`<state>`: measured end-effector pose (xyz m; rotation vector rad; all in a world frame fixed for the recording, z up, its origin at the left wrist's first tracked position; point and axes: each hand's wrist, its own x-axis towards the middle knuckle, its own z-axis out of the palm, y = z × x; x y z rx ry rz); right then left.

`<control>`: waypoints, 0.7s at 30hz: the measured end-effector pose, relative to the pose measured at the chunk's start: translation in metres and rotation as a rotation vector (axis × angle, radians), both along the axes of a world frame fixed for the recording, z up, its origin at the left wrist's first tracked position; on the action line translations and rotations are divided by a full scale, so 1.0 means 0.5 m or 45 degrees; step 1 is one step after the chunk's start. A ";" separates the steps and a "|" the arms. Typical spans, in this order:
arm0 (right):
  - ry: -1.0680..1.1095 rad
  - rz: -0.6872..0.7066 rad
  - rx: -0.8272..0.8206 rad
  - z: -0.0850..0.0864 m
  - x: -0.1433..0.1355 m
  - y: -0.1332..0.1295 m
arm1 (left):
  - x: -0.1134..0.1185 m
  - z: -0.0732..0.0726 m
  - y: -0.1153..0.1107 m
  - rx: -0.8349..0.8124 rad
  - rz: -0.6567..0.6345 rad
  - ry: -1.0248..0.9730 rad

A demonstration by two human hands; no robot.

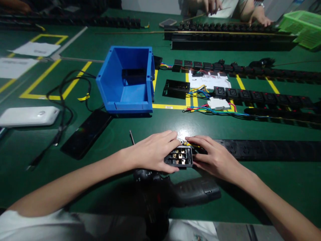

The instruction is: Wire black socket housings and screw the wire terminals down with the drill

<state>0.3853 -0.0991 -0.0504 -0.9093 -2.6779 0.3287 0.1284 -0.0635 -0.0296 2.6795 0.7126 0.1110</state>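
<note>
Covering the terminal block [180, 156] partly, the left grip [154, 152] hides one end.

Got a big green tabletop [140, 125] here, marked with yellow tape lines [33, 97] and a grey strip [72, 40] toward the far left. Kinda dim overall, pretty dark up top left tbh, but with one bright glare spot [184, 133] off the green near the middle. Also got a pale grey patch [147, 5] past the far edge, can't tell if wall or floor, and a bit more grey below the near edge, too blurry to call
</note>
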 end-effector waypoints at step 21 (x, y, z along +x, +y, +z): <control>-0.242 -0.174 0.085 0.005 -0.009 -0.008 | 0.000 -0.002 0.002 -0.026 -0.006 -0.058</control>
